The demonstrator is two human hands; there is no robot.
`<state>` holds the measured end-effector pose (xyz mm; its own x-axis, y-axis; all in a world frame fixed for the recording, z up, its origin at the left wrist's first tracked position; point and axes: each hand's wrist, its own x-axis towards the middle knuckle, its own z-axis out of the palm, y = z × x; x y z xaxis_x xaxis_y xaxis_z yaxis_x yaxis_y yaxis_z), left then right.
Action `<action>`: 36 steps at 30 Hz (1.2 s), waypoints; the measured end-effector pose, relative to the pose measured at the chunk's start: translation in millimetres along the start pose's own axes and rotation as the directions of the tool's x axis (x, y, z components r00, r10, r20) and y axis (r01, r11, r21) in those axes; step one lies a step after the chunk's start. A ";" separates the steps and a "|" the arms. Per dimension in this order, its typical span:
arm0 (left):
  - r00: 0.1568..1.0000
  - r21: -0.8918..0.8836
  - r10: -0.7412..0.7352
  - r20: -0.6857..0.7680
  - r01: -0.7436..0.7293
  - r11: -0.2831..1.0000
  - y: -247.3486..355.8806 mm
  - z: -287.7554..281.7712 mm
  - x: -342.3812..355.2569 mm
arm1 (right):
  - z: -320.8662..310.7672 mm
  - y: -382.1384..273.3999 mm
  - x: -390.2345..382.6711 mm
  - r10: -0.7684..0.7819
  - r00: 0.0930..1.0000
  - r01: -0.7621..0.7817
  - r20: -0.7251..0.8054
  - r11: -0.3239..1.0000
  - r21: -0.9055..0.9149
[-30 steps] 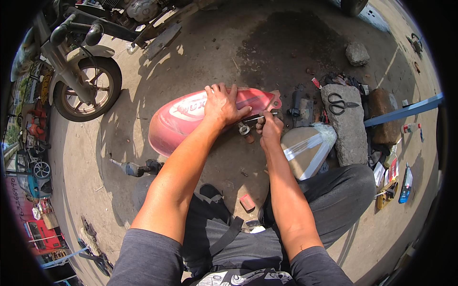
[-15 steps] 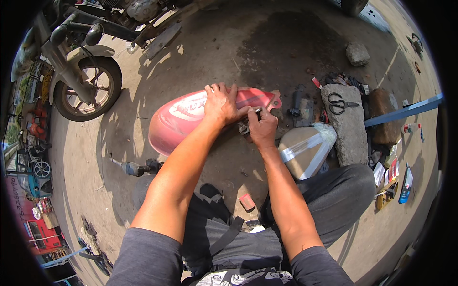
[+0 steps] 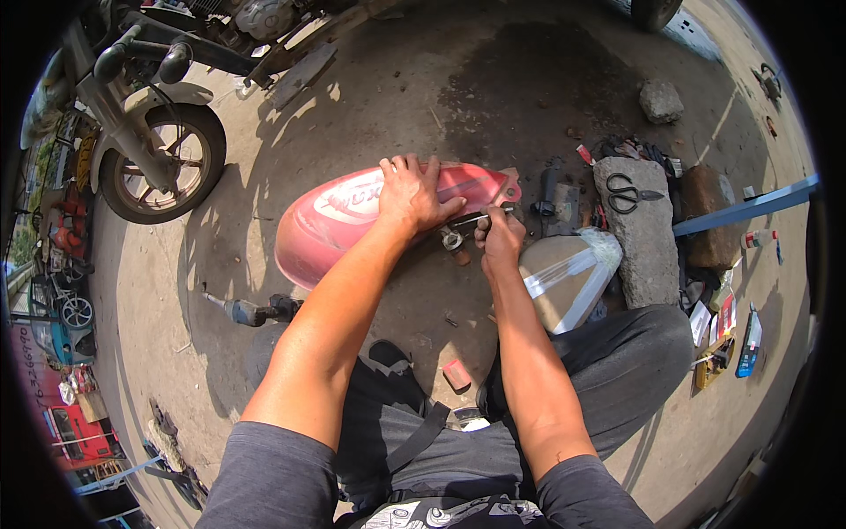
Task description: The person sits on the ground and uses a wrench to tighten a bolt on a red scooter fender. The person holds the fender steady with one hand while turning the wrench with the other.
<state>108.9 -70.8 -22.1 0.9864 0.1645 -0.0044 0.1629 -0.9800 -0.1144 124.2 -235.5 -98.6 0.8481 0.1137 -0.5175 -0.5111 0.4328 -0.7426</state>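
Note:
A red motorcycle fuel tank (image 3: 313, 236) with a white patch lies on its side on the ground before me. My left hand (image 3: 411, 196) rests across its upper side, fingers spread and thumb pointing right. Close to the tank's right end, my right hand (image 3: 499, 236) is closed round a thin metal rod-like tool (image 3: 496, 212); its tip meets the tank's near edge, and its exact kind is unclear. Below that edge sits a metal fitting (image 3: 453, 239) with a brownish end piece, just left of my right hand.
A tape-masked panel (image 3: 564, 278) lies by my right knee, beside a stone slab (image 3: 636, 238) carrying scissors (image 3: 630, 192). A power tool (image 3: 251, 311) lies left, a red block (image 3: 456, 375) between my feet. A motorcycle wheel (image 3: 163, 165) stands at the upper left.
My right hand has shifted right and slightly down, away from my left thumb, exposing the tool and the metal fitting. My left hand and the tank stay in place.

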 end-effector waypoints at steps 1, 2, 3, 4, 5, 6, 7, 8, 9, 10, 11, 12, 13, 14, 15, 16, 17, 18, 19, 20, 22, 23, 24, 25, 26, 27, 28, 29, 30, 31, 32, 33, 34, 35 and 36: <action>1.000 -0.001 -0.002 0.006 0.002 1.000 -0.2 -0.7 0.2 | 1.3 -0.3 -0.8 0.002 1.000 -0.002 0.000 1.000 -0.002; 1.000 -0.002 -0.003 0.011 0.003 1.000 0.2 -1.8 0.6 | 2.0 -1.1 -1.6 0.002 1.000 -0.002 -0.002 1.000 -0.004; 1.000 -0.004 -0.001 0.005 0.001 1.000 0.7 -1.3 0.6 | 0.8 0.9 -0.7 -0.034 0.999 0.035 0.026 0.999 -0.036; 1.000 -0.006 0.002 -0.001 -0.002 1.000 1.3 -0.3 0.5 | -1.4 4.7 1.0 -0.069 0.996 0.073 0.055 0.995 -0.068; 1.000 -0.004 0.002 -0.007 -0.002 1.000 0.7 0.8 0.3 | 0.7 3.9 -1.5 -0.101 0.991 0.110 0.088 0.989 -0.096; 1.000 0.001 0.005 -0.017 -0.005 1.000 -0.3 3.0 0.6 | 4.0 4.2 -5.0 -0.268 0.947 0.305 0.178 0.924 -0.229; 1.000 0.006 0.008 -0.027 -0.008 1.000 -1.5 5.9 1.1 | 8.9 5.9 -9.7 -0.408 0.867 0.490 0.287 0.804 -0.336; 0.999 0.009 0.012 -0.037 -0.012 1.000 -2.0 7.5 1.3 | 14.3 2.5 -17.4 -0.512 0.756 0.652 0.407 0.636 -0.412; 1.000 0.000 0.008 -0.028 -0.008 1.000 -2.7 9.2 1.7 | 17.2 -3.7 -24.9 -0.494 0.659 0.749 0.567 0.495 -0.439; 1.000 -0.009 0.003 -0.018 -0.003 1.000 -3.5 10.8 2.1 | 17.4 3.7 -20.1 -0.536 0.531 0.845 0.657 0.391 -0.364; 1.000 -0.017 -0.004 -0.010 0.004 1.000 -4.5 11.5 2.6 | 20.0 2.7 -24.0 -0.577 0.575 0.818 0.580 0.428 -0.385; 1.000 -0.012 0.002 -0.017 -0.003 1.000 -5.1 12.4 2.9 | 22.0 0.6 -28.1 -0.612 0.615 0.789 0.498 0.466 -0.401; 1.000 -0.007 0.009 -0.025 -0.009 1.000 -5.4 13.4 3.1 | 24.0 -5.5 -28.9 -0.622 0.662 0.748 0.419 0.512 -0.422; 0.999 -0.005 0.017 -0.029 -0.017 1.000 -4.6 14.9 1.8 | 22.9 -10.8 -27.3 -0.624 0.706 0.702 0.335 0.558 -0.441; 0.999 0.021 0.013 -0.033 -0.013 1.000 -2.4 12.0 2.5 | 18.6 -5.8 -14.1 -0.603 0.745 0.658 0.286 0.590 -0.468; 1.000 0.012 0.009 -0.020 -0.009 1.000 -0.3 9.3 2.0 | 9.4 -0.9 -7.3 -0.540 0.805 0.589 0.247 0.676 -0.442; 1.000 0.008 0.001 -0.010 -0.001 1.000 -0.2 6.3 1.3 | 7.2 -1.4 -5.6 -0.470 0.857 0.515 0.214 0.755 -0.405; 1.000 0.004 -0.006 0.001 0.006 1.000 -0.3 4.1 1.2 | 5.4 -1.2 -4.0 -0.393 0.901 0.434 0.184 0.824 -0.364; 1.000 -0.001 -0.004 0.003 0.004 1.000 -0.3 2.9 1.8 | 3.2 1.0 -2.5 -0.315 0.937 0.346 0.150 0.895 -0.283; 1.000 -0.005 -0.004 0.006 0.004 1.000 -0.3 2.1 1.4 | 2.1 2.2 -2.4 -0.286 0.949 0.310 0.129 0.919 -0.243; 1.000 -0.014 0.000 0.006 0.001 1.000 -0.2 1.0 1.1 | 0.8 3.7 -2.4 -0.225 0.970 0.237 0.090 0.958 -0.160; 1.000 -0.019 0.001 0.002 -0.001 1.000 -0.2 0.8 1.0 | 0.8 3.6 -2.7 -0.187 0.979 0.196 0.076 0.971 -0.136; 1.000 -0.025 0.003 -0.001 -0.003 1.000 -0.2 0.9 0.7 | 1.1 3.0 -3.1 -0.148 0.987 0.155 0.063 0.982 -0.112; 1.000 -0.026 0.003 -0.013 -0.004 1.000 -0.2 1.6 0.0 | 1.0 2.7 -3.4 -0.109 0.993 0.113 0.051 0.990 -0.087; 1.000 -0.027 0.004 -0.025 -0.004 1.000 -0.5 2.2 -0.3 | 0.4 3.1 -2.3 -0.085 0.996 0.087 0.040 0.994 -0.064; 0.999 -0.028 0.004 -0.038 -0.005 1.000 -0.7 2.8 -0.6 | -0.9 3.9 -0.5 -0.061 0.998 0.062 0.030 0.997 -0.042; 0.999 -0.021 0.005 -0.044 -0.006 1.000 -0.8 3.3 -0.7 | -1.4 4.3 0.4 -0.036 0.999 0.036 0.020 0.999 -0.019; 0.999 -0.014 0.008 -0.051 -0.009 1.000 -0.5 3.9 -0.9 | -1.4 4.5 -0.1 -0.092 0.994 0.096 0.063 0.993 -0.064; 0.998 -0.007 0.011 -0.057 -0.011 1.000 -0.3 4.5 -0.9 | -1.1 4.9 -1.3 -0.145 0.983 0.157 0.108 0.982 -0.107; 0.998 -0.006 0.013 -0.061 -0.013 1.000 -0.7 4.9 -0.4 | -0.1 5.3 -2.6 -0.196 0.968 0.219 0.155 0.965 -0.147; 0.998 -0.005 0.015 -0.063 -0.015 1.000 -1.5 6.0 0.4 | 4.6 4.6 -6.6 -0.289 0.926 0.345 0.242 0.909 -0.236; 0.998 -0.003 0.018 -0.065 -0.018 1.000 -1.9 7.2 0.8 | 8.7 3.6 -10.8 -0.437 0.818 0.559 0.374 0.759 -0.334; 0.998 -0.011 0.015 -0.056 -0.016 1.000 -1.9 8.5 0.7 | 12.7 1.6 -15.9 -0.534 0.670 0.738 0.516 0.553 -0.387; 0.999 -0.017 0.011 -0.050 -0.012 1.000 -2.6 8.6 0.9 | 19.6 -7.9 -27.2 -0.505 0.628 0.775 0.592 0.478 -0.414; 0.999 -0.022 0.007 -0.043 -0.008 1.000 -3.2 8.8 1.0 | 18.7 -5.5 -27.0 -0.556 0.628 0.778 0.545 0.476 -0.410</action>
<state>109.3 -66.5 -30.5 0.9876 0.1525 0.0376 0.1554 -0.9836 -0.0921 106.7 -224.2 -72.6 0.8927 0.3178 0.3197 0.3589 -0.0720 -0.9306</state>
